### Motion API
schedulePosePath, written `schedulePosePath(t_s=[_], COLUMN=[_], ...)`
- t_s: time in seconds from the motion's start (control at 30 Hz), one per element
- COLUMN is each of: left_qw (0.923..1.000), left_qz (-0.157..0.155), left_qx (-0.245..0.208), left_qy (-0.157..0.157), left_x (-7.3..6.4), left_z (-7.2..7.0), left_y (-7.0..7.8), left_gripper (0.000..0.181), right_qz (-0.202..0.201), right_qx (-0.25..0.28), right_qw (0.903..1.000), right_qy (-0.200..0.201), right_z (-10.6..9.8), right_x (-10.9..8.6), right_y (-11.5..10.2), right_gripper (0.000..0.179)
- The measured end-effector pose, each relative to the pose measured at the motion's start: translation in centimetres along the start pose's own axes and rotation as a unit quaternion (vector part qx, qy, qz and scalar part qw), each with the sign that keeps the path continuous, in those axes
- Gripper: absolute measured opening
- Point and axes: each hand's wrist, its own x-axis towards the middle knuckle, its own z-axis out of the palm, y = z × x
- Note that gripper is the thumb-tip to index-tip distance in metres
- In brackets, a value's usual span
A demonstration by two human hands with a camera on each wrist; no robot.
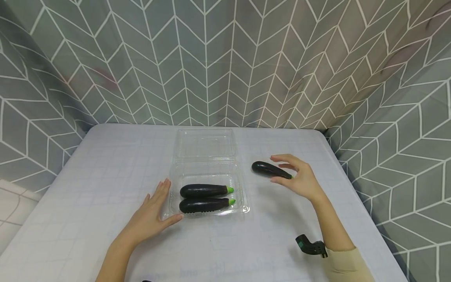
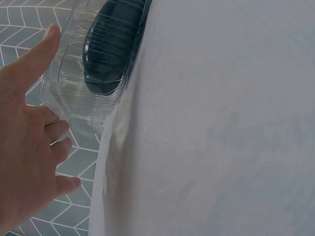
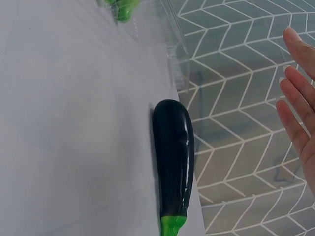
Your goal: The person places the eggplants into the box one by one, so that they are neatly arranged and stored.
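Note:
Two dark eggplants, a rear one (image 1: 203, 190) and a front one (image 1: 204, 205), lie side by side in a clear plastic clamshell box (image 1: 201, 171), green stems to the right. Its lid (image 1: 205, 143) is folded back flat. My left hand (image 1: 149, 217) is at the box's left side, fingers extended and thumb by the front corner; the left wrist view shows the thumb along the clear wall. A third eggplant (image 3: 173, 157) lies on the table right of the box. Over its stem end hovers my right hand (image 1: 299, 180), thumb and fingers spread, apart from it.
A white cloth covers the table (image 1: 116, 164). Grey curtains (image 1: 218, 70) with white zigzag lines hang behind it and along the sides. A black wrist device (image 1: 311, 246) sits at my right forearm, by a beige sleeve (image 1: 347, 266).

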Motion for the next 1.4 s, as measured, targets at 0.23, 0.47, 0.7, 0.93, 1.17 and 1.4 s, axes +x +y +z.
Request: schedulePosePath(t_s=[0.23,0.47,0.7,0.93,1.17,1.4], left_qw=[1.0000,1.0000,1.0000,0.9999,0.9999,0.9999], left_qz=[0.000,-0.004,-0.003,-0.006,-0.007,-0.005], left_qx=[0.000,0.001,0.000,0.002,0.002,-0.001], left_qy=[0.002,-0.002,-0.002,-0.008,-0.011,-0.009], left_x=[0.0,-0.1,-0.1,0.1,0.2,0.0], left_z=[0.0,-0.3,-0.2,0.0,-0.1,-0.1], left_y=[0.0,0.2,0.2,0.0,-0.1,0.1], left_gripper=[0.109,0.108,0.107,0.109,0.109,0.109], right_qz=[0.004,0.026,0.056,0.076,0.095,0.118], right_qx=[-0.007,0.006,0.012,0.026,0.032,0.015], right_qw=[0.9999,0.9994,0.9980,0.9963,0.9946,0.9927], right_qy=[0.011,0.020,0.027,0.029,0.028,0.020], right_z=[-0.7,-1.2,-1.5,-1.6,-1.5,-1.4], right_x=[-0.4,-0.6,-0.8,-1.3,-1.5,-1.5], right_y=[0.9,1.8,2.9,4.1,6.5,6.2], right_gripper=[0.058,0.057,0.056,0.055,0.055,0.053])
